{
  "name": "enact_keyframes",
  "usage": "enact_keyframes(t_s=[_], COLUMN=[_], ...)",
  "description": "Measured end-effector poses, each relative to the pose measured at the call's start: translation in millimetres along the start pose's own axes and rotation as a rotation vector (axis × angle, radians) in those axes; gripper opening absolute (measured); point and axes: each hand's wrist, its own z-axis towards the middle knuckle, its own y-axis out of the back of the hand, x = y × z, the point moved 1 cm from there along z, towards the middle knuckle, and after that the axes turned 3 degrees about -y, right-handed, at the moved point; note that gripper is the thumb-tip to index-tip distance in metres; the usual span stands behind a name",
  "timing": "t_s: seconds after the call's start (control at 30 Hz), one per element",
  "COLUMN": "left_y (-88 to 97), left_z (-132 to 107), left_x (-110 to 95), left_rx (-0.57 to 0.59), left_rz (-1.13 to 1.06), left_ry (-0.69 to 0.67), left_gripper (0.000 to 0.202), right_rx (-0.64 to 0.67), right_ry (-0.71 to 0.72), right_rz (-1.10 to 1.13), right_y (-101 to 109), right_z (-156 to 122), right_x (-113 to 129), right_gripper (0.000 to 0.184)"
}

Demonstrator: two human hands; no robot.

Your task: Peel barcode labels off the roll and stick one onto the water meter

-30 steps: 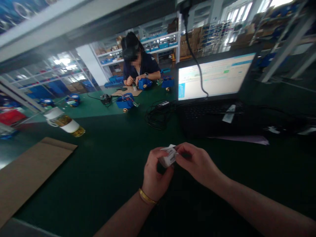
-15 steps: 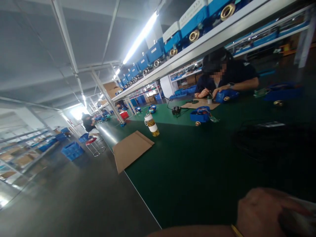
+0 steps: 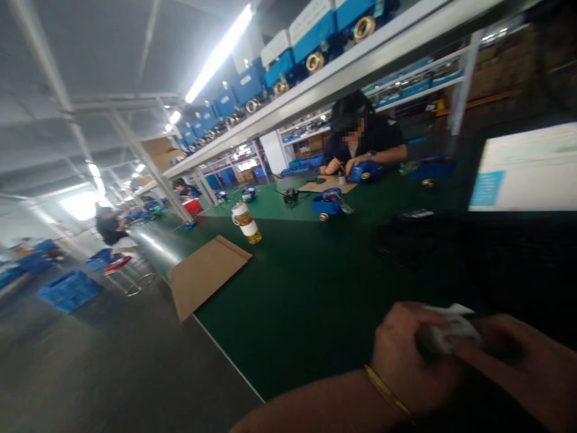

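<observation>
In the lower right, my left hand [image 3: 399, 349], with a thin gold bracelet [image 3: 385, 388] at its wrist, is closed around a small whitish object [image 3: 455, 332]. From the right, my right hand [image 3: 523, 361] reaches in with its fingers pressed on the same object. Blur and dim light hide what kind of thing it is; a pale flat corner sticks up from its top. Both hands are over the near part of the dark green table [image 3: 306, 300].
A lit screen [image 3: 527, 171] stands at right. On the table are a cardboard sheet [image 3: 207, 273], a tea bottle [image 3: 247, 222] and a blue housing with wires [image 3: 327, 203]. A co-worker [image 3: 367, 135] sits opposite. Overhead, a shelf [image 3: 297, 90] carries several blue units with brass fittings.
The view has swung to the right, bringing the screen and my right hand into sight. The whitish object between my hands now shows more clearly.
</observation>
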Motion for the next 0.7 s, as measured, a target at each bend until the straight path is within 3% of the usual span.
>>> enact_keyframes(t_s=[0.07,0.13,0.27,0.47,0.7], left_y=[1.5,2.4,3.5,5.6,5.2], left_z=[1.5,5.1,12.4,12.8,15.5], left_x=[-3.5,-1.7,4.9,3.2,0.7], left_rx=[-0.022,-0.013,0.042,0.105,0.09], left_rz=[-0.062,-0.103,-0.125,-0.183,-0.209], left_ry=[-0.021,0.009,0.04,0.165,0.192], left_gripper=[0.035,0.034,0.036,0.038,0.033], right_rx=[0.035,0.093,0.154,0.201,0.167], right_ry=[-0.085,-0.175,-0.144,-0.085,-0.056], right_rz=[-0.069,-0.047,0.104,0.299,0.217], right_y=[28.4,41.5,40.0,40.7,38.0], right_z=[-4.8,-4.7,4.5,4.6,0.5], right_x=[10.0,21.7,28.6,15.3,21.4], right_gripper=[0.024,0.022,0.019,0.026,0.019])
